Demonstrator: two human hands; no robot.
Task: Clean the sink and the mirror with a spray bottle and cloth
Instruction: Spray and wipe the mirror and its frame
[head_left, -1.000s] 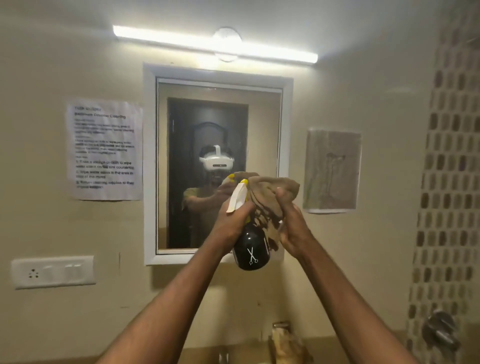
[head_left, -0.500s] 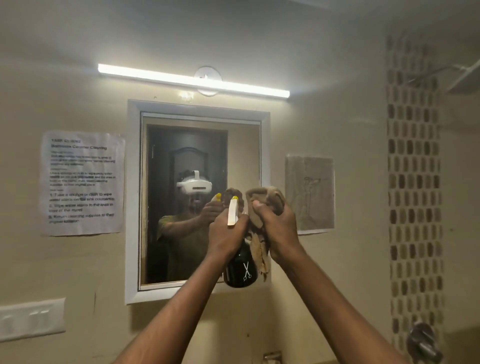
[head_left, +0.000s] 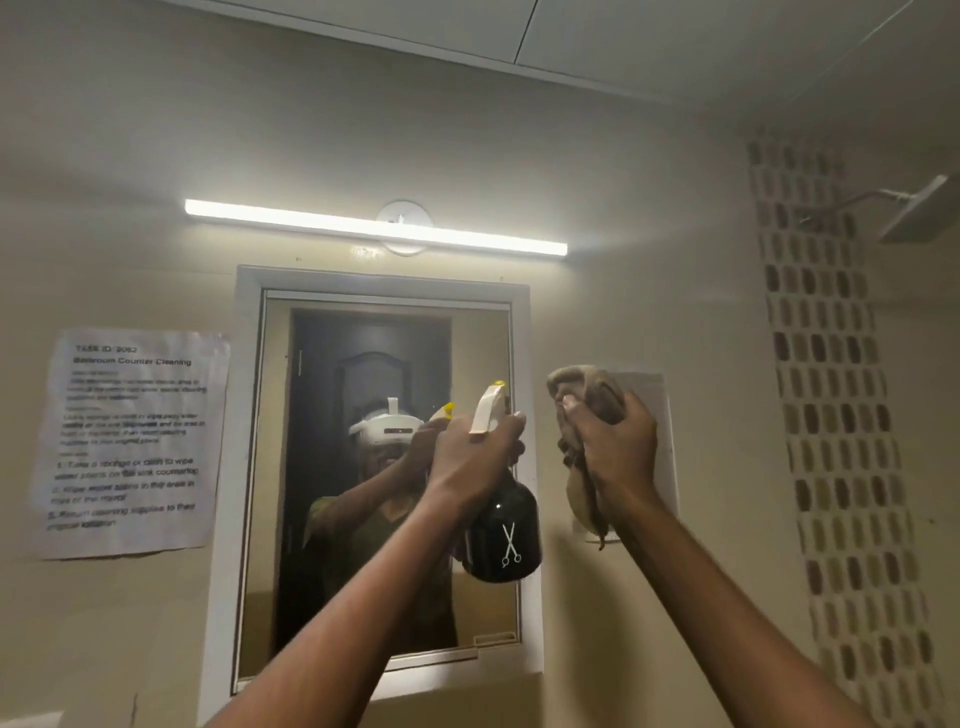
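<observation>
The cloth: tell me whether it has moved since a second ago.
Yes. The cloth, gripped by the right hand, moved right, off the mirror onto the wall beside it.

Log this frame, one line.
left hand: grips bottle, aimed at mirror | right hand: holds cloth right of mirror | sink: unseen

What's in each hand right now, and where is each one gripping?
The left hand grips the spray bottle round its neck, just under the white trigger head. The right hand holds the bunched cloth near its top; the rest hangs below.
</observation>
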